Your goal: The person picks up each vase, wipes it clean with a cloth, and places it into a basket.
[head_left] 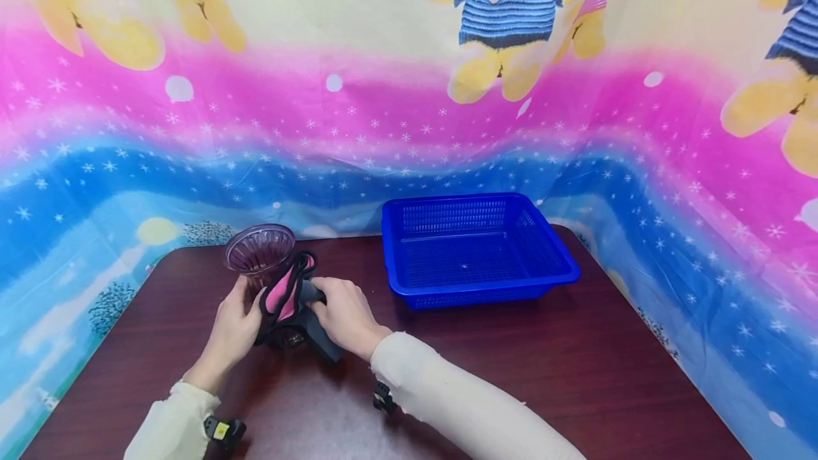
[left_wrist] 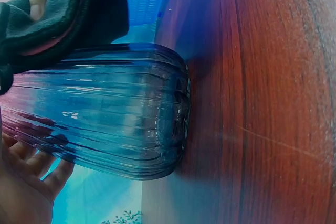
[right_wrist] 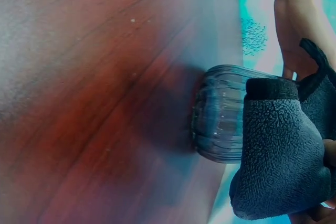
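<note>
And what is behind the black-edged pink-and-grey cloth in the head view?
A purple ribbed glass vase: its flared rim shows above and left of the cloth, part of its base below. Much of its middle is covered and cannot be seen.

This appears to be a small recording booth, its nook formed by a printed fabric backdrop (head_left: 358, 27) that runs from 9 o'clock through 12 to 3, with cartoon figures (head_left: 505, 9) in striped shirts and snowflakes (head_left: 110, 165) on pink and blue bands. A glossy, dark red wood-grain desk (head_left: 549, 353) reaches almost to the cloth, and black devices (head_left: 383, 398) at 6 and 7 o'clock are worn at the wrists. Whether home or office lies around it cannot be told
</note>
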The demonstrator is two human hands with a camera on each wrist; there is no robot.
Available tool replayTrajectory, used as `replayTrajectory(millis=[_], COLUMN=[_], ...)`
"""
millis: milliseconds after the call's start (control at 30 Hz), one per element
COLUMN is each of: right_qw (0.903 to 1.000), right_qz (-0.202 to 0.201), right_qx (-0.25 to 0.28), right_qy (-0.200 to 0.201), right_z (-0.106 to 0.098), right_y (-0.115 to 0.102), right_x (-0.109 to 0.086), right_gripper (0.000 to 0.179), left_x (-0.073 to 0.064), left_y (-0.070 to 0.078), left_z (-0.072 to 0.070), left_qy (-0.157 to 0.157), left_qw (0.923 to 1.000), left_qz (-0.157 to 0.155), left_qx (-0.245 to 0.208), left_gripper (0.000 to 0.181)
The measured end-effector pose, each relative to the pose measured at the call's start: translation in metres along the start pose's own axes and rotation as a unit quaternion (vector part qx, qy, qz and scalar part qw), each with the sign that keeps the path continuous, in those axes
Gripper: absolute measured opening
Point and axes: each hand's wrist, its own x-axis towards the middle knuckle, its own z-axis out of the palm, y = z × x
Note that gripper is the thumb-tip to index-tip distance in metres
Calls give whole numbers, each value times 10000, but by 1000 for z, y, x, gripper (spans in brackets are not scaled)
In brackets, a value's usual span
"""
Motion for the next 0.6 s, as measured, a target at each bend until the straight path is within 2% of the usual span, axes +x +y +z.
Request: replayTrajectory(millis=[333, 600], right_qw=[9997, 9980], right_qz=[127, 90], right_qx=[-138, -528], right_qy=[-176, -336], right_z=[12, 21], right_y=[10, 19], right_x=[-7, -13], right_gripper=[13, 14], left_x=[-2, -3], left_y=[-5, -1], left_z=[2, 0], left_qy=[-154, -149], left_qw=[9994, 9989], left_qz=[-46, -60], left_qx=[-300, -429], left_gripper=[40, 39])
